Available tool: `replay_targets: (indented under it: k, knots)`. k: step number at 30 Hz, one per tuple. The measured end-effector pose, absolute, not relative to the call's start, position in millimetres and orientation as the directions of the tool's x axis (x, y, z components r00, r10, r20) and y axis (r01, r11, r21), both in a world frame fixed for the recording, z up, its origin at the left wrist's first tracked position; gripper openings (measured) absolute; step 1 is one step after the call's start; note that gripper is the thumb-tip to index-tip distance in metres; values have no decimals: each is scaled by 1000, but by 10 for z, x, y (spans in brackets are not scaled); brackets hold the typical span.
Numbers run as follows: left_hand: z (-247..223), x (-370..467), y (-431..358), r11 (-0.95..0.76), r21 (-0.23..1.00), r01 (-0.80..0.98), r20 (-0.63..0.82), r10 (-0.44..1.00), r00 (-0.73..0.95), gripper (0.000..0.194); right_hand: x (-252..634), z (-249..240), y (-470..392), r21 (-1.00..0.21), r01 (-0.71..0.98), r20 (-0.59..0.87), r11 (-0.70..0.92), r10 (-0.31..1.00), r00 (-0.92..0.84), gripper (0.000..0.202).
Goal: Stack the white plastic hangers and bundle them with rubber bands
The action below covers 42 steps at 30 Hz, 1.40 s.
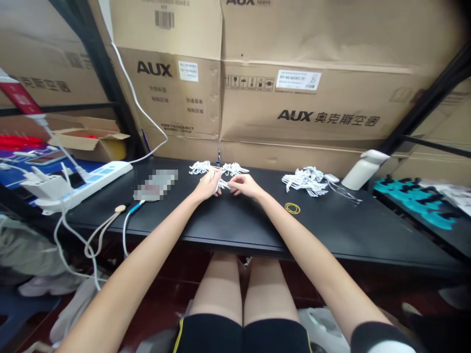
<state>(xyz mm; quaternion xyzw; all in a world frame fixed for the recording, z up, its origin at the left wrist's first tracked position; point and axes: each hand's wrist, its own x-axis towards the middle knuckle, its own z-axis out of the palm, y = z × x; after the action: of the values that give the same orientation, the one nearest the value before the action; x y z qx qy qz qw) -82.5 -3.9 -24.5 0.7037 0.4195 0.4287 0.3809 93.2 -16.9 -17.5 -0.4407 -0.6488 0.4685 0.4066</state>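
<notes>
Thin white sticks lie in two small piles, one at the left (pixel 199 167) and one at the right (pixel 235 169), just beyond my hands on the black table. My left hand (pixel 209 185) is closed round a small bundle of white sticks (pixel 222 184) whose ends stick out toward the right. My right hand (pixel 244 186) is beside it, thumb and fingertips pinched at the ends of those sticks. A larger heap of white sticks (pixel 305 181) rests farther right, with yellow rubber bands (pixel 292 208) in front of it.
On the black table (pixel 221 220), a white bottle (pixel 364 169) leans at the right, near glasses (pixel 344 192). Teal and black parts (pixel 415 201) lie at the far right. A white power strip (pixel 88 186) and a cabled, blurred device (pixel 156 185) are at the left. Cardboard boxes (pixel 253 113) stand behind.
</notes>
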Motion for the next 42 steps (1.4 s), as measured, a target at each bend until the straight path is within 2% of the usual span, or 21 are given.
replay_targets:
  k: [3,6,16,21,27,37,42]
  knots:
    - [-246,-803,-75,-378,884,274,290,905,313,29,929,-175,-188,-976,195,16,100,920,-391,25]
    - [-250,-791,-96,-386,880,276,298,902,313,29,941,-157,-201,-979,168,25,116,885,-464,28]
    - [-261,-799,-101,-412,870,271,336,898,286,37,976,-147,-231,-996,71,20,59,890,-455,31]
    - [-288,-804,-64,-408,879,247,331,895,300,36,991,-187,-187,-989,89,59,114,879,-473,36]
    - [-269,-786,-70,-307,932,191,239,920,310,39,985,-214,-166,-976,133,87,171,873,-481,40]
    - [-203,-769,-157,-385,883,269,322,913,249,39,915,-253,-174,-973,126,101,191,853,-512,36]
    - [-211,-785,-143,-372,893,253,319,920,227,41,903,-257,-173,-982,141,41,124,874,-483,34]
